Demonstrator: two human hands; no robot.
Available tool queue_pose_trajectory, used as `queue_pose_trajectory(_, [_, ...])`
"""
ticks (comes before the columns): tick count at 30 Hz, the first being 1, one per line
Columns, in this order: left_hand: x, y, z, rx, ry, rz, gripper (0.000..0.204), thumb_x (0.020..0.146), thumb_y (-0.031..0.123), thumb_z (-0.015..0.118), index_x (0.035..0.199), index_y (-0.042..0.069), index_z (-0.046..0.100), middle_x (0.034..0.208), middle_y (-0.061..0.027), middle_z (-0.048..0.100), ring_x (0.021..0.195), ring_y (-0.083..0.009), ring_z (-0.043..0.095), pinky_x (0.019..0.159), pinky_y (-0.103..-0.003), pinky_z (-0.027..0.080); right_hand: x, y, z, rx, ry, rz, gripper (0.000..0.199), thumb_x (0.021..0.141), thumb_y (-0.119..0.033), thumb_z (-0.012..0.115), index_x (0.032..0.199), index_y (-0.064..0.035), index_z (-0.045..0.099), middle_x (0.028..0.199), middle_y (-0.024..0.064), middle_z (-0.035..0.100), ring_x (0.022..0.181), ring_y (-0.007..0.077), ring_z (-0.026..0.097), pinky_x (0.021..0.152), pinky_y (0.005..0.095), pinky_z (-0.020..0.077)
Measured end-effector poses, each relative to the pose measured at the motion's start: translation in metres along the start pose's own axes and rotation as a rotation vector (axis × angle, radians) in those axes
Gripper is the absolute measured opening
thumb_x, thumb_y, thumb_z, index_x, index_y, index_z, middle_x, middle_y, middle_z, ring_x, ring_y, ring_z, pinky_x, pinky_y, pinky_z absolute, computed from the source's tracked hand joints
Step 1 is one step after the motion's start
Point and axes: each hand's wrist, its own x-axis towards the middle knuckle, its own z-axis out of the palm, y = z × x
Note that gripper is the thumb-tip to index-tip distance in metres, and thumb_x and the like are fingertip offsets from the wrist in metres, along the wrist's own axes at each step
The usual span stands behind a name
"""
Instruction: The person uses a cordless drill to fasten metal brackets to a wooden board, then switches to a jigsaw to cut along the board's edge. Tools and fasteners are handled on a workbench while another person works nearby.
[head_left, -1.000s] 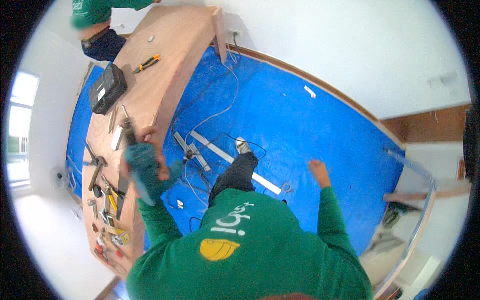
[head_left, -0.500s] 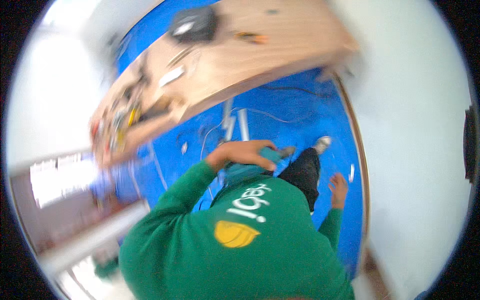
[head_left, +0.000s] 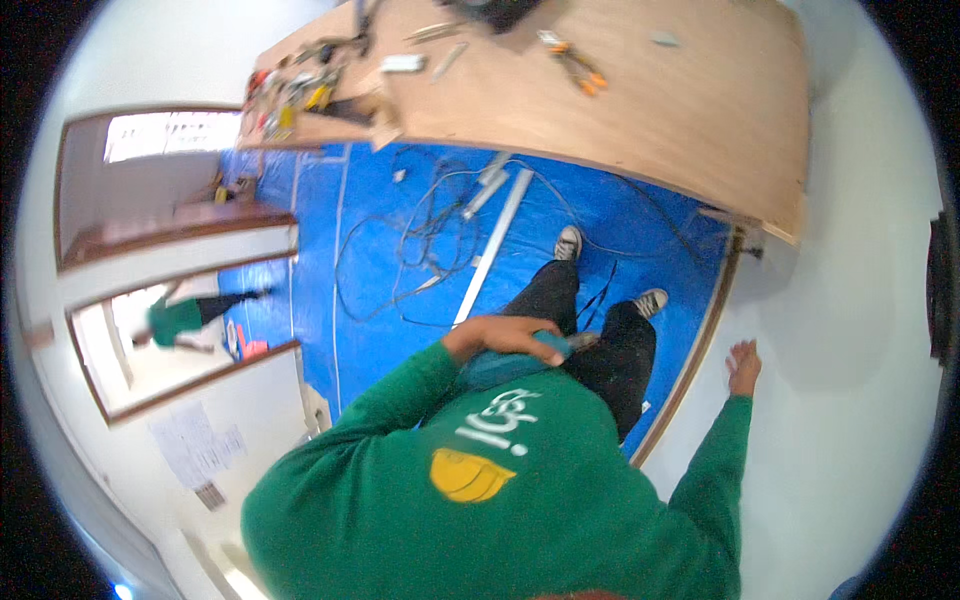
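Observation:
Held against the front of my body is a teal tool with a dark grey tip; it looks like a cordless drill, though much of it is covered. My left hand lies over its top, the thumb and fingers wrapped round it. Out to the right, near the white wall, my right hand has its fingers spread and carries nothing.
A plywood table stands ahead, bearing orange-handled pliers, a black case and several hand tools. Cables and a white strip lie on the blue floor sheet. Another person shows through an opening at left.
My right hand has swung outward and up to the right, toward the wall. My view has turned and the table sits higher. The left hand keeps its hold on the teal tool.

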Motion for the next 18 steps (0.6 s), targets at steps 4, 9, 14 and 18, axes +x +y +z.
queue_pose_trajectory(4, [0.05,0.014,-0.015,0.244,-0.076,-0.085,0.093,0.089,0.063,0.08,0.153,0.003,0.053,0.14,-0.0187,0.065,0.131,-0.0295,0.061,0.112,-0.042,0.047,0.091,-0.023,0.012,0.091,0.027,-0.025,0.065,0.11,-0.048,0.052,0.169,-0.0265,0.035,0.161,0.005,0.053,0.142,0.0215,0.054,0.116,0.0497,0.0432])
queue_pose_trajectory(9, [0.079,0.027,-0.034,0.235,0.005,-0.312,0.09,0.089,0.056,0.081,0.154,0.001,0.053,0.143,-0.0197,0.065,0.135,-0.0289,0.058,0.115,-0.041,0.043,0.18,-0.029,0.054,0.083,0.102,-0.065,0.065,0.103,-0.064,0.061,0.143,-0.0129,0.057,0.132,0.0082,0.064,0.123,0.0266,0.059,0.106,0.0587,0.0449])
queue_pose_trajectory(14, [0.086,0.012,-0.058,0.065,0.087,-0.464,0.093,0.087,0.051,0.084,0.157,0.0,0.05,0.143,-0.0192,0.065,0.135,-0.0306,0.058,0.117,-0.041,0.041,0.241,-0.031,0.096,0.111,0.205,-0.054,0.063,0.103,-0.067,0.059,0.129,-0.0104,0.064,0.119,0.0069,0.066,0.115,0.0268,0.059,0.108,0.0606,0.0417])
queue_pose_trajectory(18, [0.097,-0.002,-0.078,0.017,0.12,-0.569,0.098,0.085,0.052,0.086,0.16,0.001,0.047,0.148,-0.0203,0.061,0.139,-0.0327,0.055,0.118,-0.043,0.041,0.281,-0.021,0.135,0.237,0.1,-0.006,0.067,0.102,-0.07,0.059,0.126,-0.0085,0.066,0.118,0.0072,0.066,0.111,0.026,0.057,0.108,0.0631,0.0402])
